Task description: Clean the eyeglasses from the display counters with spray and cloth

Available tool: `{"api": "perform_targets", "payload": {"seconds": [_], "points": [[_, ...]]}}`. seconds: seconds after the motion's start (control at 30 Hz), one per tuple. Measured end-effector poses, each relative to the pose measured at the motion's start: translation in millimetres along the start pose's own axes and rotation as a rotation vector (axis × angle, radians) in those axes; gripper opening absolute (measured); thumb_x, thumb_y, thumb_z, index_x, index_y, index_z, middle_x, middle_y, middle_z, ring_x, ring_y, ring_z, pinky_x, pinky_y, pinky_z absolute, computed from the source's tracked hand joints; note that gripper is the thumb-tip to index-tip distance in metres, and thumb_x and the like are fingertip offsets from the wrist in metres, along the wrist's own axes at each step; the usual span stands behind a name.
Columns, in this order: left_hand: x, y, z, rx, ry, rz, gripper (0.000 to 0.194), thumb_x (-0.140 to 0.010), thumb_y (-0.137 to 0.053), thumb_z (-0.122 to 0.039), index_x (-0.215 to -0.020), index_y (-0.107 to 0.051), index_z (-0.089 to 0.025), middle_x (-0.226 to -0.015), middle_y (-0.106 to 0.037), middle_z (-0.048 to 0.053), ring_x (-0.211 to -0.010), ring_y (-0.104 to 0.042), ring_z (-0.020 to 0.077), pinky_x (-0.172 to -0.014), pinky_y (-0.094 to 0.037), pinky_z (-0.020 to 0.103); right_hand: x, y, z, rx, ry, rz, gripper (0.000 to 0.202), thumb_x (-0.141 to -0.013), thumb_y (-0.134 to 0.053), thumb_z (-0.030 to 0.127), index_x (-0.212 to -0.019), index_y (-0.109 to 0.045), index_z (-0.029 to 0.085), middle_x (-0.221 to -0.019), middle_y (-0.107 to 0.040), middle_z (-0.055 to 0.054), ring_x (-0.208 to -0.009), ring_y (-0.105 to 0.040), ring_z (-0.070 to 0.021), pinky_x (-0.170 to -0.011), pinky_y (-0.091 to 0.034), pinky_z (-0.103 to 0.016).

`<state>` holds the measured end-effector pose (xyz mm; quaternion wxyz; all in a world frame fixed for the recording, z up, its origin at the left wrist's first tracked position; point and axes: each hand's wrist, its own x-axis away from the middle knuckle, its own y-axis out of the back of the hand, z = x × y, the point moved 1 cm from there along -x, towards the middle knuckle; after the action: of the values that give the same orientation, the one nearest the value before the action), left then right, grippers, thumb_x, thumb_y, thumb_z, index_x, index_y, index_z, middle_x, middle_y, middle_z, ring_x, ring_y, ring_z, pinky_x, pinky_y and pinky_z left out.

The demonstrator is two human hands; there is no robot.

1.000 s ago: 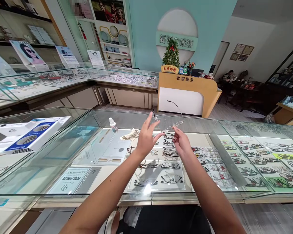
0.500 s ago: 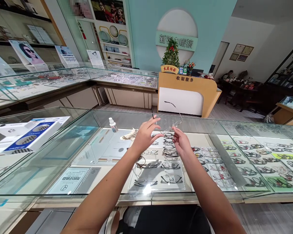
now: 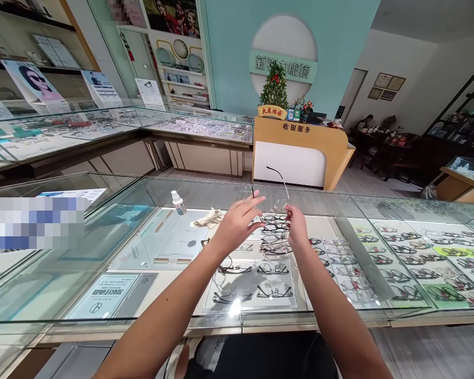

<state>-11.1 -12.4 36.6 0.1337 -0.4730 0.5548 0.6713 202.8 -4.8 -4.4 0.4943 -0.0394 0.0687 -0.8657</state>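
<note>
A pair of thin-rimmed eyeglasses [image 3: 286,186] is held up over the glass counter, its temples unfolded and their dark tips pointing up and away from me. My right hand [image 3: 297,226] pinches the frame near its right hinge. Beside the left temple is my left hand [image 3: 239,221], fingers stretched and thumb apart; whether it touches the frame I cannot tell. Beyond my left wrist a crumpled pale cloth [image 3: 207,218] lies on the counter, near a small white bottle [image 3: 178,204] standing upright.
Rows of eyeglasses [image 3: 274,290] lie inside the glass display counter [image 3: 174,319] beneath my hands. More frames fill its right section. A box, blurred out, sits on the far left. Past the counter stand a wooden cashier desk [image 3: 339,152] and further showcases [image 3: 197,129].
My right hand has moved slightly right and turned the eyeglasses a little. My left hand's fingers have moved slightly right, and a gap now shows between the hands. The view has shifted slightly.
</note>
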Motion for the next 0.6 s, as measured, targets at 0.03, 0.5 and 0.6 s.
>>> {"api": "perform_targets", "payload": {"seconds": [0.03, 0.5, 0.6], "points": [[-0.3, 0.1, -0.7, 0.01, 0.001, 0.004, 0.01, -0.101, -0.067, -0.03, -0.1, -0.066, -0.02, -0.148, -0.066, 0.015, -0.151, -0.052, 0.0305, -0.11, -0.051, 0.044, -5.7, 4.4, 1.4, -0.012, 0.013, -0.052, 0.028, -0.078, -0.065, 0.052, -0.078, -0.061, 0.025, -0.072, -0.057, 0.002, -0.071, -0.052, -0.0182, -0.068, -0.037, -0.033], [-5.6, 10.9, -4.1, 0.504, 0.382, 0.137, 0.026, -0.089, -0.08, -0.046, -0.094, -0.068, -0.024, -0.156, -0.06, 0.01, -0.154, -0.046, 0.0327, -0.12, -0.044, 0.054, -41.3, 40.7, 20.7, -0.155, 0.131, 0.381, 0.048, -0.09, -0.053, 0.063, -0.092, -0.085, 0.027, -0.103, -0.082, -0.006, -0.114, -0.07, -0.0269, -0.102, -0.043, -0.039], [-4.2, 13.2, 10.5, 0.707, 0.63, 0.138, 0.032, -0.079, -0.087, -0.047, -0.091, -0.069, -0.024, -0.155, -0.061, 0.011, -0.15, -0.05, 0.0358, -0.121, -0.04, 0.058, -37.6, 43.7, 27.2, -0.137, 0.217, 0.407, 0.04, -0.089, -0.056, 0.053, -0.096, -0.085, 0.027, -0.104, -0.082, -0.006, -0.108, -0.07, -0.0267, -0.099, -0.046, -0.04]]}}
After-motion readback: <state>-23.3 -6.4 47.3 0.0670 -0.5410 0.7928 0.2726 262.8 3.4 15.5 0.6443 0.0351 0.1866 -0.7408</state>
